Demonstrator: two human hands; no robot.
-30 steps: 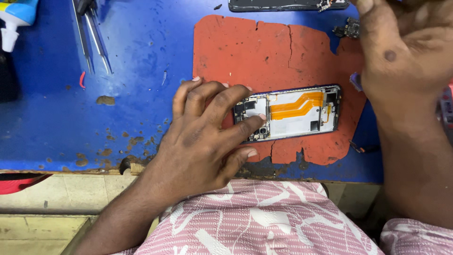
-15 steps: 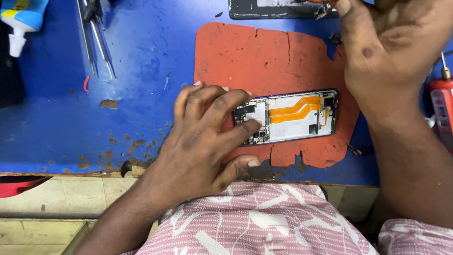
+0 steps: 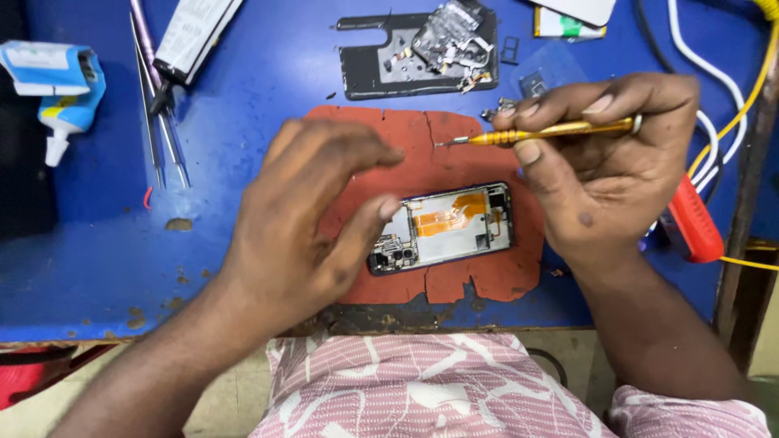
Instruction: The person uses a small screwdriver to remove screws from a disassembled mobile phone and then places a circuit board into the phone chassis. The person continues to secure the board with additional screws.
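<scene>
**Opened phone on the mat, screwdriver in hand**

Well into a teardown, judging by the layout. Back cover already off the opened phone (image 3: 445, 229), lying flat on the cracked red mat (image 3: 454, 154) in the middle of the blue surface (image 3: 243, 97), with orange flex cable, board and camera cluster exposed. Dark inner cover plate (image 3: 381, 69) set apart beyond the mat, with a loose metal part resting on it (small bits beside it too tiny to name). Board and flex cable not yet lifted out, so plenty left inside the frame.

Right hand (image 3: 604, 174) clenched in a pinch on a slim gold screwdriver (image 3: 540, 132), thumb and fingers wrapped along the shaft, tip pointing left over the mat's upper part, clear of the phone and touching nothing.

Left hand (image 3: 312, 219) released and holding nothing: fingers spread and curved above the mat, thumb tip close to the phone's left end, contact impossible to confirm.

Tweezers (image 3: 158, 122) and a white glue bottle (image 3: 61, 89) well off to the left; a red-handled tool (image 3: 694, 223) just beside the right wrist.
</scene>
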